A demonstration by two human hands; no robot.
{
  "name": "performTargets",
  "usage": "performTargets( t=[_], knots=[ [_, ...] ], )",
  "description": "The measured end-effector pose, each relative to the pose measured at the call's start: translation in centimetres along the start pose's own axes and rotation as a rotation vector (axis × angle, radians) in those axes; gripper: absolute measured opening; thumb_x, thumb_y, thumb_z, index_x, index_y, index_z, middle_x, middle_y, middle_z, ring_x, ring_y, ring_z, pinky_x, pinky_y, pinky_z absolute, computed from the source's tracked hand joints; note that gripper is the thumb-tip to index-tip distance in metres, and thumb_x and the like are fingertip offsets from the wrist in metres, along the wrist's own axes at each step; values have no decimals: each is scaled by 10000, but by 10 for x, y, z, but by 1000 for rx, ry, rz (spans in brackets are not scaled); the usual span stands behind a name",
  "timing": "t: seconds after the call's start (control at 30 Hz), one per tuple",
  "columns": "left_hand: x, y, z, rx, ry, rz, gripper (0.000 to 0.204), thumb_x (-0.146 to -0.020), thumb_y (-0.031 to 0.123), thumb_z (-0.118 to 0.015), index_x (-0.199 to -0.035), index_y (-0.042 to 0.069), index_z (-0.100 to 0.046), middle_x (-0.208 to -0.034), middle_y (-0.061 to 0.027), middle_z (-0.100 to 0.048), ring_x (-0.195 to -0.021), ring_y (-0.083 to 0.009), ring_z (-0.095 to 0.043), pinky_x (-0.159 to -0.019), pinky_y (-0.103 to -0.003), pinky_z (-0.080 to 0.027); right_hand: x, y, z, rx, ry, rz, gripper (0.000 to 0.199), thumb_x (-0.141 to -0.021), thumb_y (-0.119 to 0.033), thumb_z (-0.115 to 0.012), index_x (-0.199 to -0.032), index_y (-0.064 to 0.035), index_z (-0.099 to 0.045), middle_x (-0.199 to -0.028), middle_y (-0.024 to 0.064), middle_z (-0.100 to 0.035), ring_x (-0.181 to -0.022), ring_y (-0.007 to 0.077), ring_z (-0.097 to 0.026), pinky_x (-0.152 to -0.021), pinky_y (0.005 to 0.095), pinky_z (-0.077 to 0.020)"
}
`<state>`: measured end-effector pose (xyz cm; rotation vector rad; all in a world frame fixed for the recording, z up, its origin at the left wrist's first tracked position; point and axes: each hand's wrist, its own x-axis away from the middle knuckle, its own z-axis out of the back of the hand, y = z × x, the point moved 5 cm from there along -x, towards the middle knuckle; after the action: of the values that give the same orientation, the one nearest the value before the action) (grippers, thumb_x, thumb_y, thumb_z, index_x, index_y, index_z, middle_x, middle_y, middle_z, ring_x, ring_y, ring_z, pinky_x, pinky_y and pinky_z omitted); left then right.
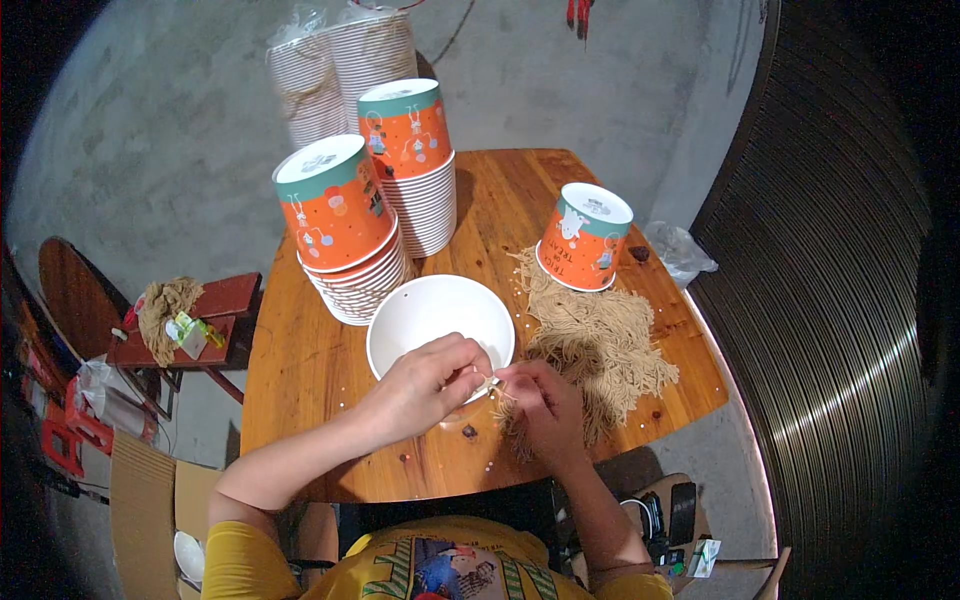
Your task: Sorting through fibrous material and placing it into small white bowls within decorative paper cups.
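A white paper bucket [430,312] stands on the wooden table in front of me, its open mouth facing up. At its near right rim, my left hand [428,388] and my right hand [545,405] meet, both with their fingers pinched. Between the fingertips is a short beige cord [499,393]; its exact path at the rim is partly hidden by the fingers. Beside and beneath my right hand lies a spread bundle of beige cords [610,345]. An upside-down orange and green paper bucket [580,245] stands on the far end of that bundle.
Two stacks of upturned orange buckets [335,215] [410,140] stand at the back left of the wooden table [330,440]. Behind them rise tall stacks of white buckets [375,50]. Left is a red bench [225,300] with more cords; right, a ribbed shutter [840,300]. A cardboard box [145,500] sits lower left.
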<state>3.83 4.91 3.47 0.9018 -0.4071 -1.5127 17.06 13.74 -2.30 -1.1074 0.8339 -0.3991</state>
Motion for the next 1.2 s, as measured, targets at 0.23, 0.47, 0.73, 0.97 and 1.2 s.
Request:
performTargets(
  t=[0.23, 0.47, 0.73, 0.97, 1.2],
  knots=[
    [-3, 9, -1, -28, 53, -119, 77, -850, 40, -556, -921, 41, -526, -852, -117, -538, -815, -292, -559, -706, -365, -456, -9, -4, -5, -21, -110, -210, 277, -903, -279, -546, -1002, -30, -615, -932, 96, -641, -887, 202, -609, -820, 322, -462],
    [-4, 8, -2, -62, 66, -86, 104, -853, 53, -562, -930, 32, -495, -856, -131, -540, -832, -320, -553, -714, -387, -456, -12, -6, -5, 15, -105, -299, 224, -875, -243, -598, -934, -29, -627, -832, 68, -645, -800, 149, -604, -751, 282, -470],
    [-3, 11, 0, -73, 79, -104, 97, -861, 57, -558, -927, 27, -493, -857, -131, -540, -838, -320, -558, -712, -388, -459, -13, -6, -5, -40, -112, -291, 154, -856, -184, -619, -888, -34, -625, -778, -6, -590, -749, 80, -530, -697, 236, -426],
    [-3, 8, -1, -141, 104, -181, 116, -857, 51, -562, -952, 21, -503, -876, -139, -548, -858, -326, -565, -723, -398, -465, -11, 8, 1, -49, -123, -295, 98, -837, -131, -636, -870, -41, -615, -731, -59, -525, -699, 39, -458, -650, 206, -383],
    [-2, 6, -1, -137, 86, -146, 124, -861, 65, -576, -965, 26, -521, -886, -133, -549, -863, -316, -569, -739, -383, -465, -11, 11, 4, -19, -140, -273, 212, -830, -236, -655, -941, -59, -620, -801, 38, -634, -727, 118, -556, -683, 270, -452]
  ],
)
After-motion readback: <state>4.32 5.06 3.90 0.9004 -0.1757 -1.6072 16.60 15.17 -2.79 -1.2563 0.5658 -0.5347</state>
